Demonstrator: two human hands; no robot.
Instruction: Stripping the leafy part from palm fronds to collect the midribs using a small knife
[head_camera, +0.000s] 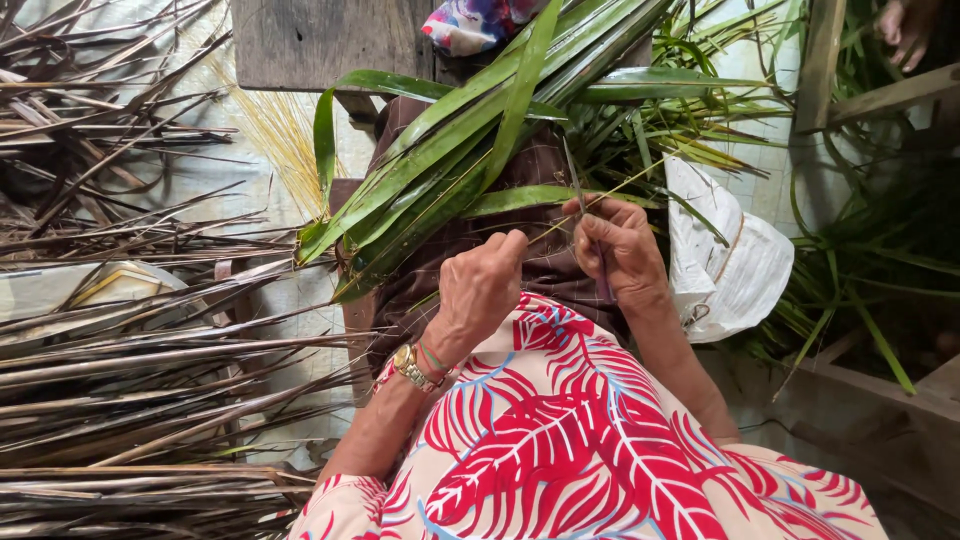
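Observation:
My left hand (482, 285), with a gold watch and thin bands at the wrist, is closed around the end of a thin pale green leaf midrib (610, 195) that runs up to the right. My right hand (618, 248) grips a slim dark knife (585, 225), its blade laid against that midrib and a green palm leaflet. A thick bundle of long green palm leaves (470, 150) lies across my lap over a brown checked cloth (460, 250). I wear a top with a red leaf print.
Dry brown leaf strips (130, 380) are heaped at the left. A sheaf of thin yellow stripped midribs (275, 130) lies beside a wooden bench (320, 45). A white bag (725, 265) sits at my right, with more green leaves (860, 270) behind it. Another person's hand (905, 30) shows top right.

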